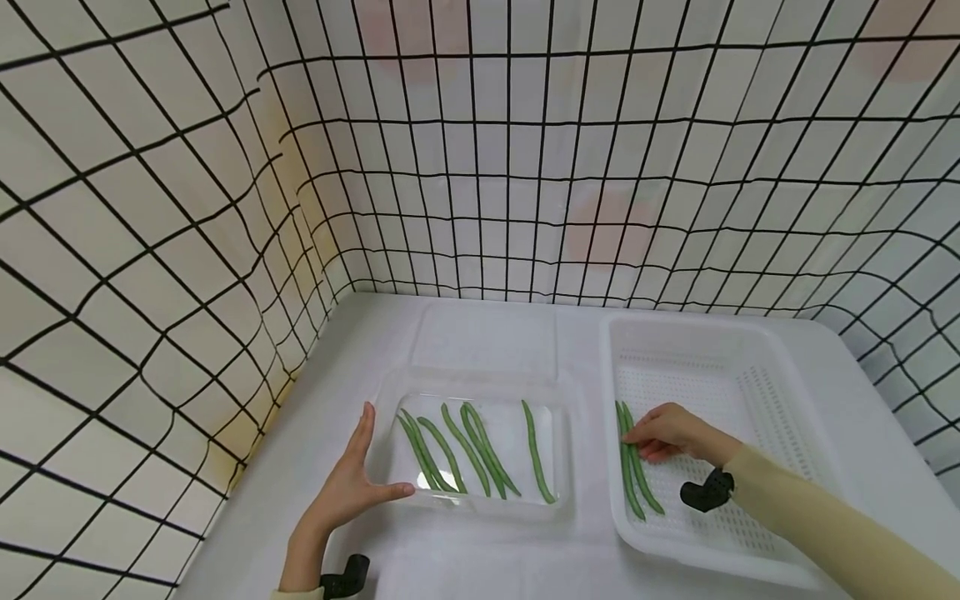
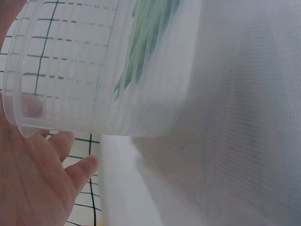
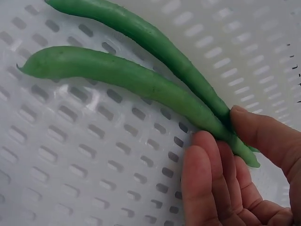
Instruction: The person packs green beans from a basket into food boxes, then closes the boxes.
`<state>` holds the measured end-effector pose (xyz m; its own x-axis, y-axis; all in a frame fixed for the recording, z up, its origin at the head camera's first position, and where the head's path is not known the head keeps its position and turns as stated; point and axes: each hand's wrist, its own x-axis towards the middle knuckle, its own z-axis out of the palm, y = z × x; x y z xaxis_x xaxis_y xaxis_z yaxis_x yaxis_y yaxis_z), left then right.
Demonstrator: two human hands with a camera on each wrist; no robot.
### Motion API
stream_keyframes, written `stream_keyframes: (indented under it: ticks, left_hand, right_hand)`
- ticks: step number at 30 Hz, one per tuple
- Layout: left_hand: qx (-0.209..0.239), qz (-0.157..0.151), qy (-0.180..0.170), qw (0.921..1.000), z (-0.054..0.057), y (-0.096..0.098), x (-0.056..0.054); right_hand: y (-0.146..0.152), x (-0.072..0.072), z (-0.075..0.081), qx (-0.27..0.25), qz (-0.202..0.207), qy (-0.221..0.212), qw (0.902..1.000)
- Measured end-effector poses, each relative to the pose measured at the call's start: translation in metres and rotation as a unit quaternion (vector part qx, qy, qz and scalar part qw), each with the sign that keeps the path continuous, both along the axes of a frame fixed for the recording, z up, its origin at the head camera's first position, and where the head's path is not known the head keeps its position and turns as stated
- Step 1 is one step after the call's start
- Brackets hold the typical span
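Note:
My left hand (image 1: 352, 487) is at the left front corner of a clear plastic container (image 1: 567, 467), fingers stretched along its side and thumb along its front. In the left wrist view the palm lies against the container's rim (image 2: 21, 108). Several green beans (image 1: 534, 450) lie spread inside it. Over in a white perforated basket (image 1: 720, 367), my right hand (image 1: 675, 433) pinches two green beans (image 1: 627, 479) between thumb and fingers near one end. The right wrist view shows these beans (image 3: 127, 73) side by side, their other ends reaching away over the basket floor.
Black wire mesh (image 1: 525, 175) stands behind and on both sides of the white-covered table (image 1: 300, 467). Bare table runs between the container and the basket. Each wrist carries a small black device (image 1: 707, 490).

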<state>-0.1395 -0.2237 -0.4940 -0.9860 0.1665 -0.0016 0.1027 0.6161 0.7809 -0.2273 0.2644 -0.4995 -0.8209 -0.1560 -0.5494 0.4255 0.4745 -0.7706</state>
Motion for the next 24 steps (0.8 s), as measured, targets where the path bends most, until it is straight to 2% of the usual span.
stream_keyframes:
  ticks: [6,19,24]
  left_hand:
    - [-0.001,0.003,0.002,1.0000,-0.0003,-0.0005,0.0006]
    - [0.001,0.005,-0.002,1.0000,-0.0006,-0.0002,0.0003]
    - [-0.004,0.007,-0.002,1.0000,-0.0001,-0.0001,0.0001]
  right_hand:
    - [-0.0006,0.0023,0.0000,-0.010,-0.002,-0.001,0.9999]
    - [0.0015,0.0012,-0.0017,-0.041,-0.026,-0.032,0.9983]
    - [0.0085,-0.0019,0.0049,-0.066,-0.033,-0.023,0.9970]
